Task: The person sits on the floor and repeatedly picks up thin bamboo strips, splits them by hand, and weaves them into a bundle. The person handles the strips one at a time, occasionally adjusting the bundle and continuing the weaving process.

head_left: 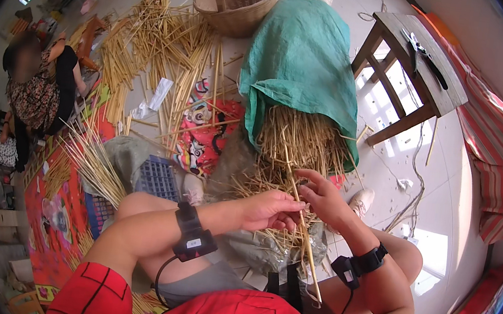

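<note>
A: Where is the straw stalk (308, 252) right now?

B: Out in front of the body, over the lap, slanting from the straw bundle (304, 138) at its far end down between the knees. The left hand (270, 212) has it near the middle, thumb and fingertips closed in a pinch.

A: And the right hand (326, 201)?

B: Right beside the left, fingers curled and partly spread around the same stretch. Whether they press on the stalk or merely rest against it, I cannot tell from above.

A: How would you handle it well, then?

B: I'd keep that left pinch firm but light, since a hollow stem would probably crush or split under a hard squeeze. The right fingertips could work close to the left ones, so that the stretch between is short and shouldn't buckle.

A: What about the long near end?

B: It hangs free past the hands, with frayed, pale bits at its tip. I'd mind it, as it could catch on the wrist strap (371, 258) or its cable (the cable dangles rather close). The far end overlaps the bundle spilling from the green sack (301, 56), so I'd lift it clear before turning it.
</note>
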